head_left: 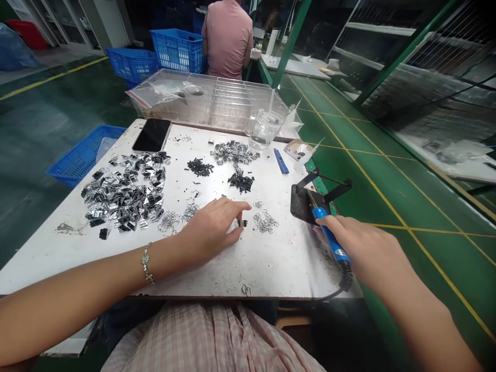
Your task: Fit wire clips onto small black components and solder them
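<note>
My left hand (217,227) is over the middle of the white table, its thumb and fingers closed on a small black-and-silver part (243,223). Wrapped round the blue handle of a soldering iron (329,235) is my right hand (360,245). The iron's front end points at the black metal stand (300,204), and its tip is hard to make out against it. Thin bent metal pieces (265,222) lie just right of my left fingers. More such wire-like pieces (169,220) are to the left of that hand.
A large heap of shiny metal-and-black parts (124,194) covers the table's left side. Small black pieces (241,182), a phone (152,135), a glass mug (265,129) and a blue tool (281,161) lie farther back. Blue crates (176,49) and a person in pink (228,39) are beyond.
</note>
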